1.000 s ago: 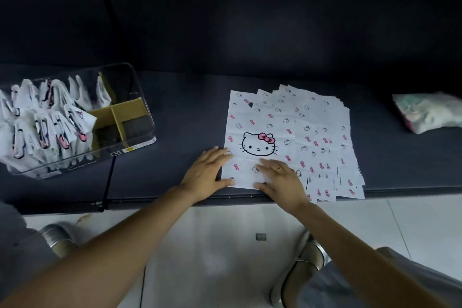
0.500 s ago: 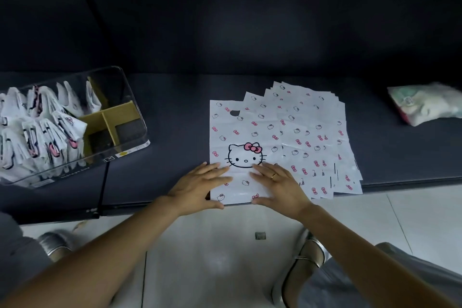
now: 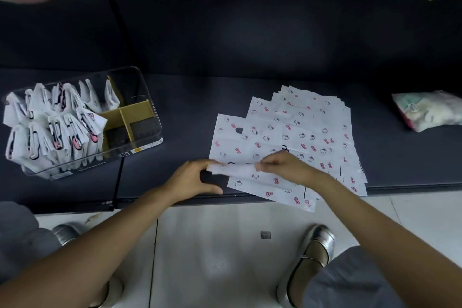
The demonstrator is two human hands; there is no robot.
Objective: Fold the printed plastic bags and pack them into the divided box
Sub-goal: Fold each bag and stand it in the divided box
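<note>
With the left hand [image 3: 193,179] and right hand [image 3: 283,166] each pinching the near edge of the top white printed plastic bag [image 3: 240,147], lifted off the right-hand pile, I'd carry it far-ward evenly, then crease flat.

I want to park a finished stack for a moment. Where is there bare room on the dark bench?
Bare strips lie between the clear box and the spread bags, and between the bags and the soft packet. It is crowded at the front edge, where the left hand and right hand fold a bag.
</note>
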